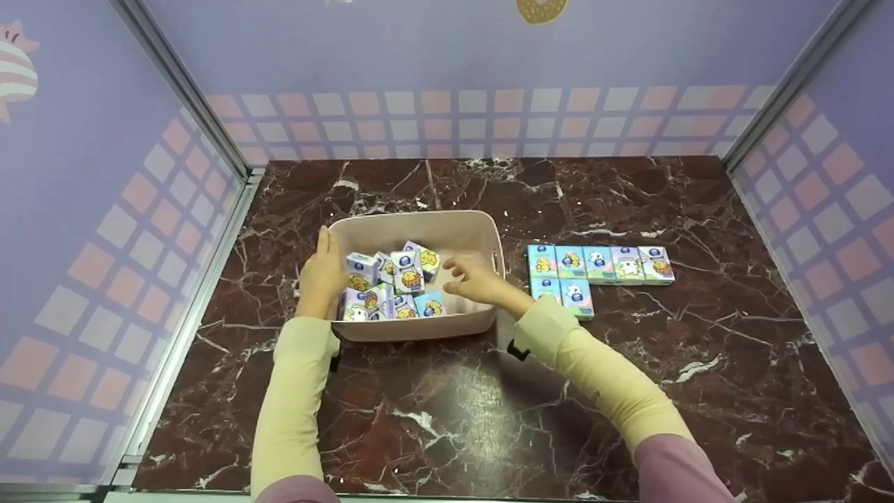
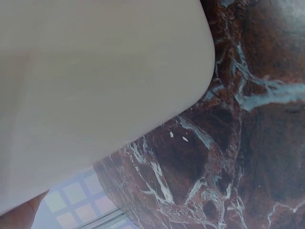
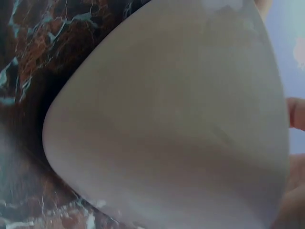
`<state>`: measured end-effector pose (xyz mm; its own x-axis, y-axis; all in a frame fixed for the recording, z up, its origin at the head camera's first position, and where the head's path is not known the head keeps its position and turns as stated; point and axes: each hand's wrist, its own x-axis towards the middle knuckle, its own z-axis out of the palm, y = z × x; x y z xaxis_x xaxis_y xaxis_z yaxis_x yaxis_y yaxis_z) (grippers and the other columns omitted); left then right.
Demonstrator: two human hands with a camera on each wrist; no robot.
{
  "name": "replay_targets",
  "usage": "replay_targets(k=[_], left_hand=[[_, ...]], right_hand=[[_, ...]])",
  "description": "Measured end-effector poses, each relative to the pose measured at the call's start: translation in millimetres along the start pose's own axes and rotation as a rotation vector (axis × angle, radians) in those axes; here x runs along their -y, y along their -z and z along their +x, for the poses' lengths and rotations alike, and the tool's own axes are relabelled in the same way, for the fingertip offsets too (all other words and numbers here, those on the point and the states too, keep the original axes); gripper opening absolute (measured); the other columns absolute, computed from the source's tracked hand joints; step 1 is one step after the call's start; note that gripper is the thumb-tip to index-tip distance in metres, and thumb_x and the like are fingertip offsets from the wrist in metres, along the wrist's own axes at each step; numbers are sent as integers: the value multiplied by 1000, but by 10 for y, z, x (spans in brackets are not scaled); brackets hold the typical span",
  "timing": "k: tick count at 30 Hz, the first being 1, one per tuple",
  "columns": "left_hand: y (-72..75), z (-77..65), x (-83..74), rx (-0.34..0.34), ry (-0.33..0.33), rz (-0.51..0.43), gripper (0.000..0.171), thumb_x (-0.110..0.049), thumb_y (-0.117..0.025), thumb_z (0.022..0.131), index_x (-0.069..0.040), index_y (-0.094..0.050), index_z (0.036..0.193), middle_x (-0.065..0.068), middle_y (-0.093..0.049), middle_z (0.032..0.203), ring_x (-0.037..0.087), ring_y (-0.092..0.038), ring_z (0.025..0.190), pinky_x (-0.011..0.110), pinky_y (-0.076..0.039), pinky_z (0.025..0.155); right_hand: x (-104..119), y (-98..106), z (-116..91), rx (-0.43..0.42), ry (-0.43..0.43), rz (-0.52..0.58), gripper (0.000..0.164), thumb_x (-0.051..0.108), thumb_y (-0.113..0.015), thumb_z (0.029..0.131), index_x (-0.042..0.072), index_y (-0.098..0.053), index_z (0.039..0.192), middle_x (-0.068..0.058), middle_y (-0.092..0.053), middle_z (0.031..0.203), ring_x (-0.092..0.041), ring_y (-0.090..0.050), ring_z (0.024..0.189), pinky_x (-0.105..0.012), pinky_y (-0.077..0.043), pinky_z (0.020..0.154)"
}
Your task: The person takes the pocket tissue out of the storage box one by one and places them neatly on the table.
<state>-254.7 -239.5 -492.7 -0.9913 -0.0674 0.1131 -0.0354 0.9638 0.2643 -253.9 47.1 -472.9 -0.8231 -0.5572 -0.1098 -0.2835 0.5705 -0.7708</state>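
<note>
A beige plastic bin [image 1: 412, 330] holds several small boxes with cartoon pictures, heaped toward its left side. My left hand [image 1: 323, 283] holds the bin's left rim, its visible fingers pointing away along the edge; the thumb is hidden. Over the bin's right wall reaches my right hand [image 1: 475, 281], fingers loosely bent, with nothing seen between them. It hovers inside, right of a white cartoon box [image 1: 407, 271] and a blue one [image 1: 429, 304]. Both wrist views mostly show the bin's outer wall [image 2: 95, 86], with fingers [image 3: 296, 113] beyond the rim in the right wrist view.
Right of the bin, several similar boxes [image 1: 598, 264] lie flat side by side in a row, with two more [image 1: 575, 296] against its left front. Lilac panels [image 1: 461, 63] with checks enclose the dark red marble-patterned table [image 1: 454, 419] at back and sides.
</note>
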Motion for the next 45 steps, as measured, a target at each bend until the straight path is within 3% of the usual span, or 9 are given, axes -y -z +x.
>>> replay_targets(k=[8,16,24,31,36,40,43,45], left_hand=[[-12,-3,3,-3,-3,-14,62,-8,-46,81,6,-23,136,20,-17,145,44,-56,80,51,-45,72],[3,28,-1,9,-9,-10,63,-6,-47,79,8,-24,135,20,-17,145,44,-56,79,51,-46,72],[31,50,-25,26,-9,-4,60,-8,-42,82,8,-21,136,21,-15,145,46,-56,81,52,-45,74],[1,59,-36,43,-3,-24,60,-8,-41,83,7,-20,137,20,-14,146,47,-55,84,52,-44,77],[-6,77,-47,58,1,-21,61,-8,-43,82,6,-20,137,19,-14,146,47,-55,86,51,-44,79],[-3,95,-52,47,-8,-18,62,-8,-44,81,6,-21,137,18,-15,146,46,-55,84,51,-44,78],[-4,98,-62,40,-12,-23,62,-9,-44,82,6,-21,137,18,-15,146,46,-55,84,51,-44,77],[-1,93,-68,43,-14,-28,64,-9,-47,81,6,-20,137,18,-14,146,46,-55,84,52,-44,77]], right_hand=[[17,-134,95,109,-91,-48,43,19,-58,81,1,-48,119,-20,-61,104,-30,-58,94,-39,-47,80],[93,-224,108,225,-53,-170,45,22,-56,83,2,-46,122,-16,-63,103,-29,-59,93,-40,-44,87],[96,-243,114,260,-51,-221,48,27,-53,82,3,-45,123,-17,-53,122,-30,-50,110,-41,-38,95],[95,-286,139,248,-77,-257,53,27,-52,81,3,-42,127,-16,-51,125,-30,-50,111,-40,-39,95],[108,-343,194,248,-135,-197,59,25,-55,78,3,-38,130,-16,-47,130,-30,-46,116,-39,-37,98],[129,-388,251,270,-224,-145,72,27,-56,79,2,-24,138,-15,-36,139,-28,-37,125,-37,-30,104],[131,-419,281,281,-295,-83,79,27,-57,79,1,-14,140,-17,-41,133,-26,-46,116,-35,-33,101],[126,-431,293,287,-313,-56,80,27,-59,79,-1,-14,139,-18,-44,129,-26,-48,111,-34,-35,99]])
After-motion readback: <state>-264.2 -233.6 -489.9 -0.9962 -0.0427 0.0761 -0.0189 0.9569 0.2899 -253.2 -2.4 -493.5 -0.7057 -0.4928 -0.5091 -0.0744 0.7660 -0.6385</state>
